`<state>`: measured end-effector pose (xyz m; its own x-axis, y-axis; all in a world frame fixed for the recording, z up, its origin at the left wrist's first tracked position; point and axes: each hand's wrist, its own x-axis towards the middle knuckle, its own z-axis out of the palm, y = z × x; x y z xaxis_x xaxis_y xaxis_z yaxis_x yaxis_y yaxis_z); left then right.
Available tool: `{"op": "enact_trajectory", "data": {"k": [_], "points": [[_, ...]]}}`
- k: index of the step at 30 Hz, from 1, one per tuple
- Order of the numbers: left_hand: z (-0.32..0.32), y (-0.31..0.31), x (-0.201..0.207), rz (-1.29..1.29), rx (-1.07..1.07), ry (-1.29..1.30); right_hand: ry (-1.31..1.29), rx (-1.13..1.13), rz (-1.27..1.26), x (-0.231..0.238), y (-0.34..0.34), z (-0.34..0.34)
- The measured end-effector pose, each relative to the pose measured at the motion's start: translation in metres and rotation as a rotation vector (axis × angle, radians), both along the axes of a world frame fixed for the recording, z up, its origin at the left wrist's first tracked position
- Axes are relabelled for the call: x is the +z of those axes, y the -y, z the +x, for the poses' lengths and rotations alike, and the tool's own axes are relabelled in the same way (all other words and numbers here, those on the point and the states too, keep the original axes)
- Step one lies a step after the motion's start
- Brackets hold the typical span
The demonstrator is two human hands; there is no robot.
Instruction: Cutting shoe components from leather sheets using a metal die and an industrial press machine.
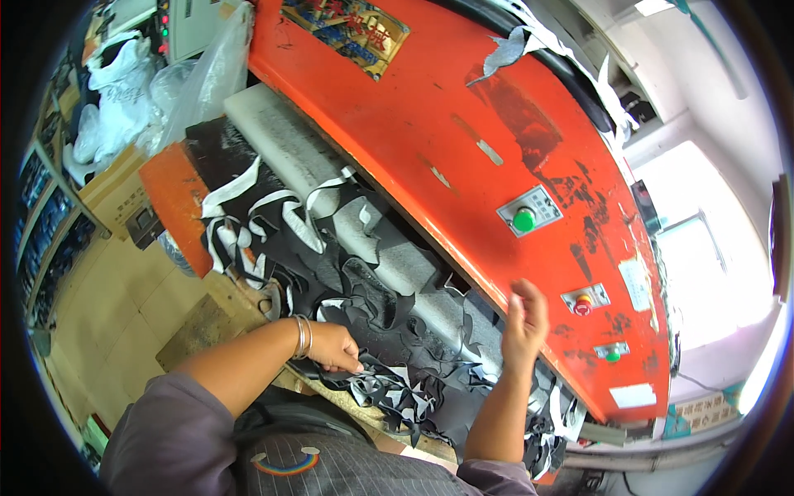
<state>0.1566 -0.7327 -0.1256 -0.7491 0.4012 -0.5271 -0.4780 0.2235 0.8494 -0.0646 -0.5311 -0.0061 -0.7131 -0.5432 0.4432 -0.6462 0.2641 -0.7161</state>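
My left hand [332, 347], with bangles at the wrist, is closed at the near edge of a heap of small grey, black and white cut pieces [397, 395]. What its fingers hold, if anything, is hidden. My right hand [526, 324] is raised at the lower edge of a red machine [463, 190]. Its fingers point up, slightly bent, with the thumb apart, and nothing shows in it. Black sheet scraps [318, 269] cover the machine bed between and beyond my hands. White curled strips [302, 227] lie among them on the left.
On the machine front are a large green button [523, 220], a red knob [583, 306] and a small green button [613, 356]. A long grey pad [277, 128] runs under the machine's edge. Plastic bags [124, 91], a cardboard box [120, 192] and a shelf rack [54, 215] stand left.
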Motion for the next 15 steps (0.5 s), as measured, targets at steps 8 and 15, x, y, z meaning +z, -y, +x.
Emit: {"op": "enact_trajectory", "data": {"k": [8,15], "points": [[0.011,-0.005,0.005,-0.381,0.035,-0.655,-0.090,-0.175,0.589,-0.071,0.047,-0.004],[0.078,0.037,-0.008,-0.846,-0.205,-0.561,-0.093,-0.203,0.988,-0.101,0.068,0.021]]}}
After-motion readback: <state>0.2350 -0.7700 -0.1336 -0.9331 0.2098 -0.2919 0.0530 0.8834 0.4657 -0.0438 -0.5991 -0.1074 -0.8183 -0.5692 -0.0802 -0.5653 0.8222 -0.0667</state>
